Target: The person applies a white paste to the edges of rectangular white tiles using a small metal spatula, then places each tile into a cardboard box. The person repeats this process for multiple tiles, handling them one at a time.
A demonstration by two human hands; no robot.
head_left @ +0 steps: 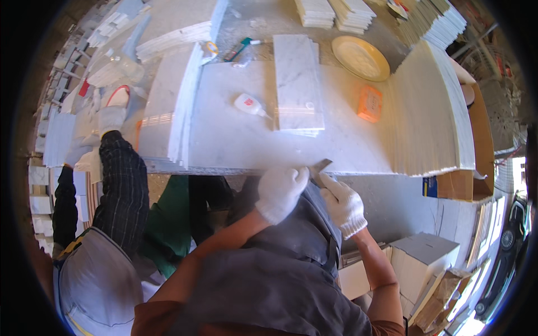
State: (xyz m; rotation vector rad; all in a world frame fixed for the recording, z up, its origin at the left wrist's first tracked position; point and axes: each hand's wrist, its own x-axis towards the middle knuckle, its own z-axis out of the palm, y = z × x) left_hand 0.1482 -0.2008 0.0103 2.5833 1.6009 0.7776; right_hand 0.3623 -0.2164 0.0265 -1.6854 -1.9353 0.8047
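A flat grey blade (321, 166) sits at the bench's near edge, pinched in the fingers of the white-gloved left hand (283, 193); the gloved right hand (343, 204) is narrowed beside it, its grip unclear. The blade appears clear of any slab, so the cut or scrape seems not yet under way. A short stack of veined marble slabs (297, 78) lies at twelve o'clock, a white squeeze bottle (246, 103) at ten, an orange packet (370, 103) at one. How many slabs are finished cannot be told.
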